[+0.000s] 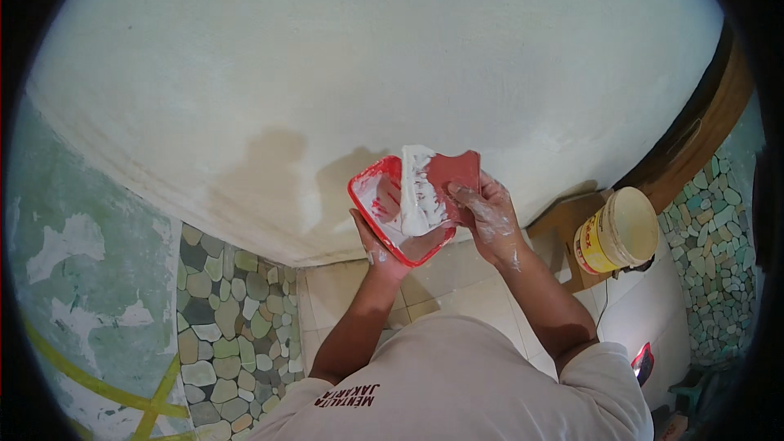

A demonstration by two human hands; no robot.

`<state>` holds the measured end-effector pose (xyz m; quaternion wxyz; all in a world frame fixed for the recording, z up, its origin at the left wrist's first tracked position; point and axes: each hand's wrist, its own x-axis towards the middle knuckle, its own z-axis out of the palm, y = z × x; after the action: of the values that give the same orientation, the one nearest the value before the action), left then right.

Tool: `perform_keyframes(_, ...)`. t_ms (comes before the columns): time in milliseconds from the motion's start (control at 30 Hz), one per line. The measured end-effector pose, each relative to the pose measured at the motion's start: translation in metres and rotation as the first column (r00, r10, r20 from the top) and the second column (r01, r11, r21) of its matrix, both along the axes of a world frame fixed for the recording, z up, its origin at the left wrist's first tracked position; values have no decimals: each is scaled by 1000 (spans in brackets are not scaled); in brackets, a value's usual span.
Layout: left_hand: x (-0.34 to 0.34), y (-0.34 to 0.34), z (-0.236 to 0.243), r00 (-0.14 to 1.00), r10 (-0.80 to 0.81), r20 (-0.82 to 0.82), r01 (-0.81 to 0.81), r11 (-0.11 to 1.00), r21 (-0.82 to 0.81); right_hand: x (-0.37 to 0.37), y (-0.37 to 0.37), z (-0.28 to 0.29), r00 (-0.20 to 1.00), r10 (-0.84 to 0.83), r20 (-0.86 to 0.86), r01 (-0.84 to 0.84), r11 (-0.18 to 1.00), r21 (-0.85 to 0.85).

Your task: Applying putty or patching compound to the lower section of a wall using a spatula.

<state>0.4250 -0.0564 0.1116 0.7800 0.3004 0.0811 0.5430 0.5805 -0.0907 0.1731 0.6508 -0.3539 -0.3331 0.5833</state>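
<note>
My left hand (378, 247) is wrapped round the side and underside of a red plastic tray (357, 189), whose inside is smeared with white paste. A flat red putty spreader (458, 168) is pinched between the thumb and fingers of my right hand (493, 216). Thick white putty (420, 196) coats the spreader's left edge, which is over the tray. Whether the spreader touches the tray's rim, I cannot tell. White smears mark both hands. Most of the left fingers are hidden beneath the tray.
A pale plastered wall (367, 49) rises just ahead. To the right, a yellow and white bucket (617, 233) stands on a brown wooden piece (555, 237) beside a wooden door frame (694, 147). Pebble-stone paving (237, 318) and light floor tiles (441, 290) lie below.
</note>
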Motion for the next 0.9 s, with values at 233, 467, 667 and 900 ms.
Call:
perform_keyframes(233, 3, 4, -9, 998, -54, 44, 59, 992, -114, 6, -7, -5, 989, -37, -142, 32, 999, -38)
perform_keyframes(467, -4, 10, -10, 995, -102, 12, 102, 994, 33, 2, -1, -15, 977, 35, -212, -46, 998, -49)
perform_keyframes(667, -3, 7, -12, 982, -1, -191, 35, 984, 174, -2, -2, -17, 980, -5, -199, 3, 1000, -13)
perform_keyframes(900, 0, 10, -25, 993, -116, 17, 117, 987, -106, -3, -8, -21, 991, -79, -111, 82, 996, 31)
